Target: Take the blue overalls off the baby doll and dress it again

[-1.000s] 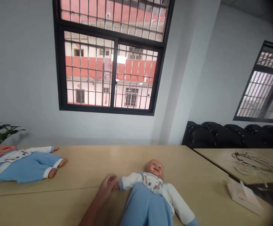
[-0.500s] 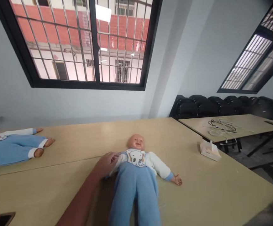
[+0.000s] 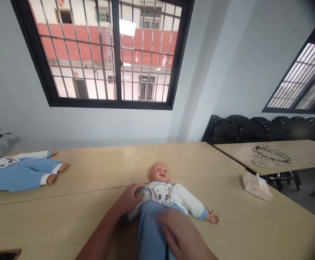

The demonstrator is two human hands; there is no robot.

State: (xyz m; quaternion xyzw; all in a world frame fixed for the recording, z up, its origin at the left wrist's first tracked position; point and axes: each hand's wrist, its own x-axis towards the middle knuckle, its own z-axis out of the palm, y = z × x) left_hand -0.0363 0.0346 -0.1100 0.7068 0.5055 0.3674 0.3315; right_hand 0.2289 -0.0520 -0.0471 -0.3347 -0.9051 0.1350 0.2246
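Observation:
A baby doll [image 3: 153, 220] lies on its back on the table, head away from me, in blue trousers and a white top with an elephant bib [image 3: 161, 194]. My left hand [image 3: 131, 198] is at the doll's shoulder on the left side, fingers curled round the white sleeve. Over the doll's trousers, just below the bib, is my right hand [image 3: 180, 229]. Motion smears its fingers, so whether they grip the cloth does not show. The doll's other arm stretches out to the right, its small hand [image 3: 213, 217] on the table.
A second doll [image 3: 24, 173] in similar clothes lies at the left. A dark phone-like object [image 3: 4, 255] is at the lower left. To the right stands a tissue box [image 3: 257, 187]. Tangled cables [image 3: 271, 155] lie on another table, with black chairs [image 3: 225, 130] behind.
My right hand has come into view over the doll's trousers. My left hand stays at the doll's shoulder. The view has shifted, so the whole scene sits slightly lower and further right.

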